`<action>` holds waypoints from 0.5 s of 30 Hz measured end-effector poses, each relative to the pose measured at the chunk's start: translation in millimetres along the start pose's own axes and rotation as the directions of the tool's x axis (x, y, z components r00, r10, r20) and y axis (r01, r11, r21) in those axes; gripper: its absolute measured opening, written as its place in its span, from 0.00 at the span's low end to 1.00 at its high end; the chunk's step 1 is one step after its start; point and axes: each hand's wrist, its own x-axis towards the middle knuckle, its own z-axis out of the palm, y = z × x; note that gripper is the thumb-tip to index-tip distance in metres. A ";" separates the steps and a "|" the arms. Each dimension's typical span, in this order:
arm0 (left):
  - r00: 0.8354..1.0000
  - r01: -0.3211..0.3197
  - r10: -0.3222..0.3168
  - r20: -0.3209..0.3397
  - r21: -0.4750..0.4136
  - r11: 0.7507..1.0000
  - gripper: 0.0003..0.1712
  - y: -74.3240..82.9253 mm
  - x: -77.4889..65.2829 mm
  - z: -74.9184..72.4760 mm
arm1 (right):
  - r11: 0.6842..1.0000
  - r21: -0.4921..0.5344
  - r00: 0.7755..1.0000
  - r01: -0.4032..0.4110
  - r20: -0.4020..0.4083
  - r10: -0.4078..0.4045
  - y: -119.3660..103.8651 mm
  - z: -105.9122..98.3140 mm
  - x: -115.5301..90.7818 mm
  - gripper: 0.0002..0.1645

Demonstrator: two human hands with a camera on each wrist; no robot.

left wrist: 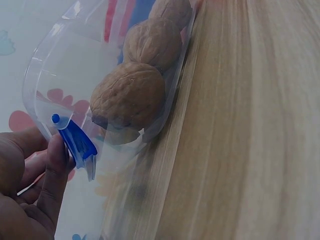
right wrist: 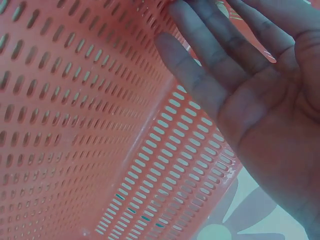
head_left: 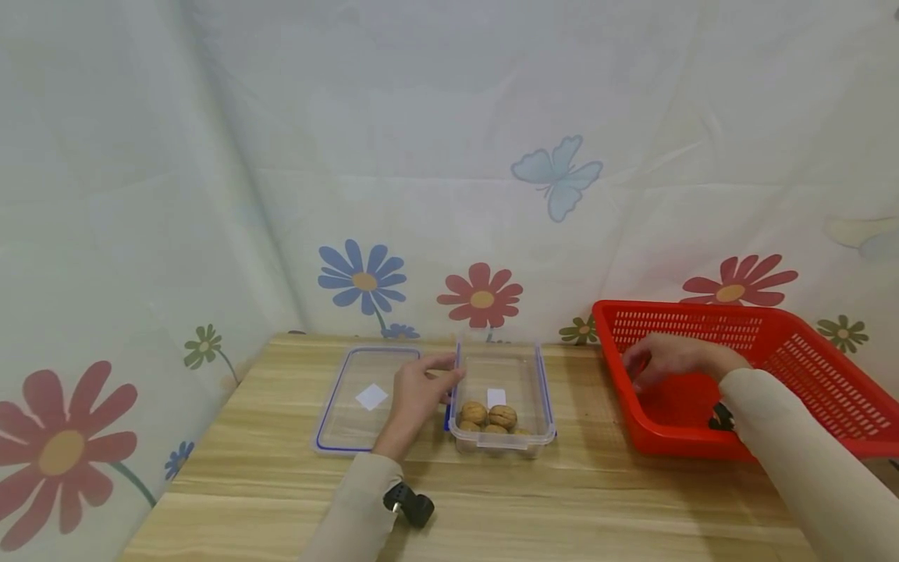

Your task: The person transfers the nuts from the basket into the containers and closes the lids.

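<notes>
A clear plastic food container (head_left: 541, 390) with blue edging stands on the table. Several walnuts (head_left: 502, 417) lie in its near end, along with a white paper square (head_left: 495, 398). My left hand (head_left: 417, 394) pinches the container's left rim; in the left wrist view, its fingertips sit beside a blue clip (left wrist: 77, 142). On the right, my right hand (head_left: 663, 361) reaches down inside a red plastic basket (head_left: 702, 449), near its left wall. The right wrist view shows that hand's fingers (right wrist: 195, 67) extended near the slotted basket wall, with nothing held.
The container's clear lid (head_left: 344, 425), with blue edging and a white square label, lies flat left of my left hand. A wooden table (head_left: 534, 507) carries everything. Behind it hangs a white curtain (head_left: 421, 156) printed with flowers and a butterfly.
</notes>
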 end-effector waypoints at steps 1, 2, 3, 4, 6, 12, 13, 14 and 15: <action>1.000 0.002 -0.002 0.000 -0.001 1.000 0.14 -0.3 -0.1 0.1 | 1.000 0.008 1.000 -0.009 0.003 0.009 -0.1 0.2 0.3 0.21; 1.000 0.003 -0.003 0.000 -0.002 1.000 0.14 -0.6 -0.1 0.2 | 1.000 0.011 1.000 -0.016 0.003 0.016 -0.5 0.5 0.4 0.21; 1.000 0.005 -0.005 0.000 -0.003 1.000 0.14 -0.9 -0.1 0.3 | 1.000 0.015 1.000 -0.025 0.002 0.025 -0.6 0.9 0.6 0.22; 1.000 0.005 -0.005 0.001 -0.002 1.000 0.14 -1.2 0.0 0.3 | 0.999 0.025 0.999 -0.042 -0.003 0.043 -1.2 1.6 0.8 0.22; 1.000 0.005 -0.005 0.003 0.001 1.000 0.15 -1.8 0.4 0.5 | 0.998 0.030 0.998 -0.057 -0.007 0.057 -1.6 2.6 0.8 0.23; 1.000 0.017 -0.017 0.009 0.007 1.000 0.17 -2.3 1.3 0.6 | 0.997 0.031 0.997 -0.074 -0.020 0.075 -3.0 4.0 -1.0 0.23; 1.000 0.018 -0.018 0.008 0.008 1.000 0.17 -2.2 1.2 0.6 | 0.996 0.030 0.996 -0.080 -0.024 0.080 -3.0 4.0 -1.1 0.23; 1.000 0.014 -0.014 0.008 0.009 1.000 0.17 -2.3 1.1 0.6 | 0.996 0.023 0.996 -0.083 -0.030 0.084 -2.6 3.9 -1.2 0.23; 1.000 0.015 -0.015 0.006 0.010 1.000 0.17 -2.2 1.0 0.7 | 0.995 0.022 0.995 -0.094 -0.037 0.094 -2.0 3.8 -1.1 0.23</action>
